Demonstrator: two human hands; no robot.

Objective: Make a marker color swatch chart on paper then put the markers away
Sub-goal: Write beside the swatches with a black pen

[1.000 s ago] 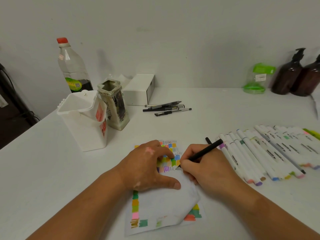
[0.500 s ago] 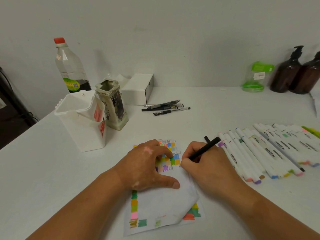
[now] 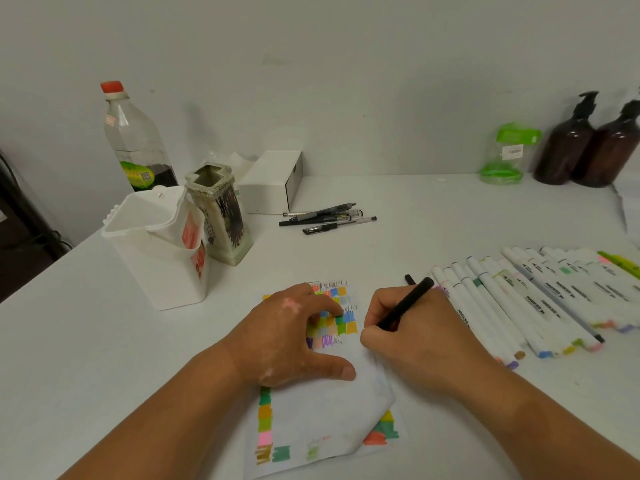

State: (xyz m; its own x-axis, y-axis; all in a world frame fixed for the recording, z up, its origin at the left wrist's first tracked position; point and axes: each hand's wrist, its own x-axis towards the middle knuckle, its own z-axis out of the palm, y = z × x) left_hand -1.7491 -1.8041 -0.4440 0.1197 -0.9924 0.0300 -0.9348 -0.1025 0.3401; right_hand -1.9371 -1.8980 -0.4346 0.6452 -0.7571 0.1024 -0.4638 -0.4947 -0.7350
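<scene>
Two hands work: left hand [image 3: 291, 337] presses the paper [image 3: 318, 414] with fingers spread; right hand [image 3: 415, 337] fingers pinch a black pen [image 3: 405, 303].

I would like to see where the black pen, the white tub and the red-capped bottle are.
black pen [image 3: 405, 304], head view, middle of the barrel.
white tub [image 3: 162, 271], head view, front wall.
red-capped bottle [image 3: 131, 133], head view, clear body.

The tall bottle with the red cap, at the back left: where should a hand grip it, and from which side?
Grip the bottle at its tapering shoulder just under the red cap, coming from the front over the white tub. It stands upright; the tub hides its lower part, and the wall is behind, so a low or rear approach looks blocked.
</scene>
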